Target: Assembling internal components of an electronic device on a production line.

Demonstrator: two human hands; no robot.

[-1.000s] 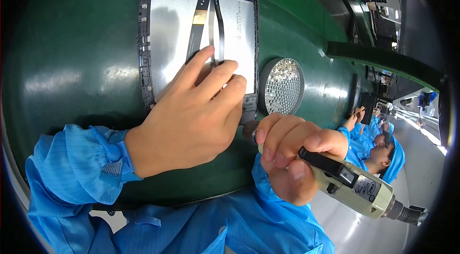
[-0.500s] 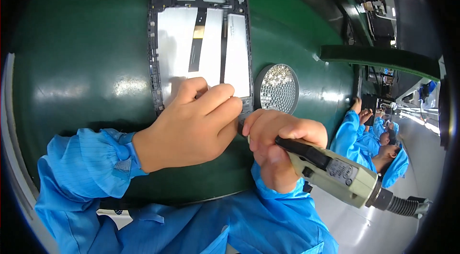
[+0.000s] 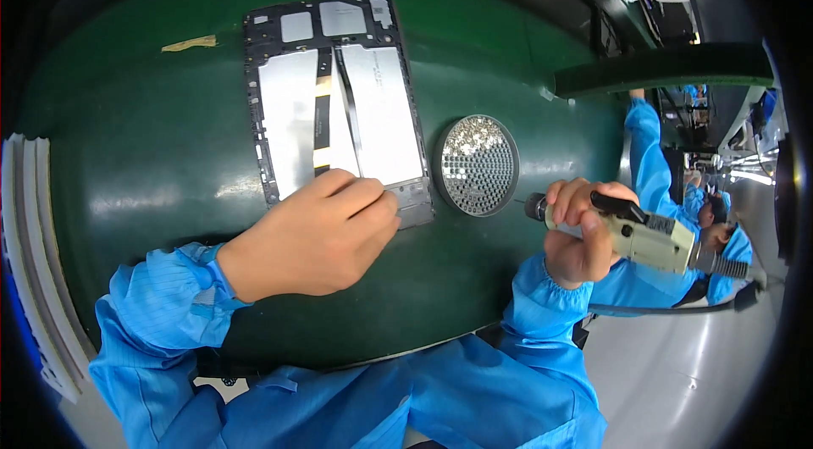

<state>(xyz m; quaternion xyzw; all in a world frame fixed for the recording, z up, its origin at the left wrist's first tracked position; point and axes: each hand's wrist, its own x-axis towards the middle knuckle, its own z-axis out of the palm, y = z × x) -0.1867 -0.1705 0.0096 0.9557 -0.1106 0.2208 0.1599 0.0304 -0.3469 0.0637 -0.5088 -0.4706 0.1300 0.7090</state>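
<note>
One opened tablet: it lies flat on the green worktop, silver inside upward; I point to its body.
Tablet's long axis: running away from the person, the far end leaning a little to the left; that end carries two silver windows, and the near end sits by the left hand.
Ribbon cables: one wide black-and-gold strip and one narrow black cable, both lying roughly along the tablet's length.
Left hand: across the near end of the tablet, fingers bent and bunched close together; the tips are hidden, so I cannot tell whether they pinch anything.
Right hand: clear of the tablet, fingers and thumb wrapped around an electric screwdriver.
Screwdriver's aim: nose and thin bit to the left, corded tail to the right and slightly toward the person.
Round screw dish: just right of the tablet, bright screws gathered at its far side; the bit ends near its rim, contact unclear.
Yellowish strip: left of the tablet's far end, lying crosswise.
Co-worker's blue sleeve: beyond the screwdriver, at the right.
</note>
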